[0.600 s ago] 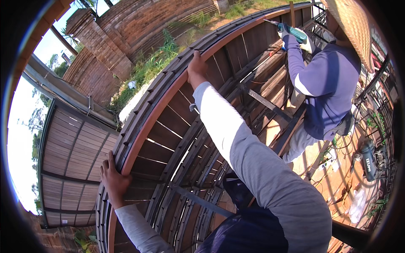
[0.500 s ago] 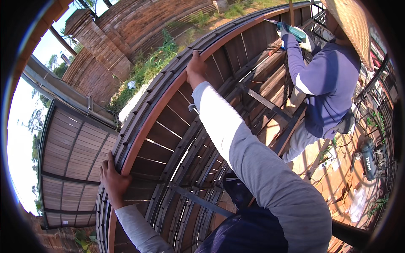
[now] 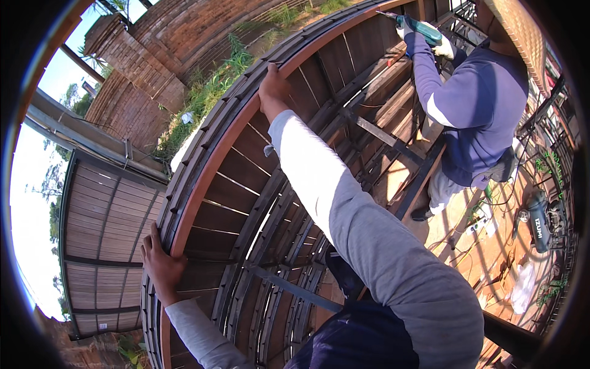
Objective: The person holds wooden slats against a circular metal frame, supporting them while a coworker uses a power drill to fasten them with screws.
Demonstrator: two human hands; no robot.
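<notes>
A long reddish-brown strip (image 3: 216,158) runs along the top inner edge of a curved, slatted wall. My left hand (image 3: 163,268) grips this strip at the lower left, fingers over the top edge. Farther up the curve, my right hand (image 3: 274,92) is closed over the same strip, its arm stretched across the view. Dark overlapping slats (image 3: 203,140) line the outer side of the strip, against my fingertips. At the far end, a co-worker in a purple top (image 3: 473,111) holds a teal power drill (image 3: 424,32) in gloved hands, its bit close to the strip.
Dark metal bars (image 3: 295,289) cross the space inside the curved wall. A brick wall (image 3: 141,117) and grass stand beyond it, with a slatted panel (image 3: 104,234) at left. On the sunlit floor at right lie cables, a white plastic bag (image 3: 522,288) and a dark cylindrical machine (image 3: 539,224).
The view has shifted slightly, so the far end of the strip and the co-worker appear higher. Both my hands keep their hold, and the co-worker still holds the drill near the strip.
</notes>
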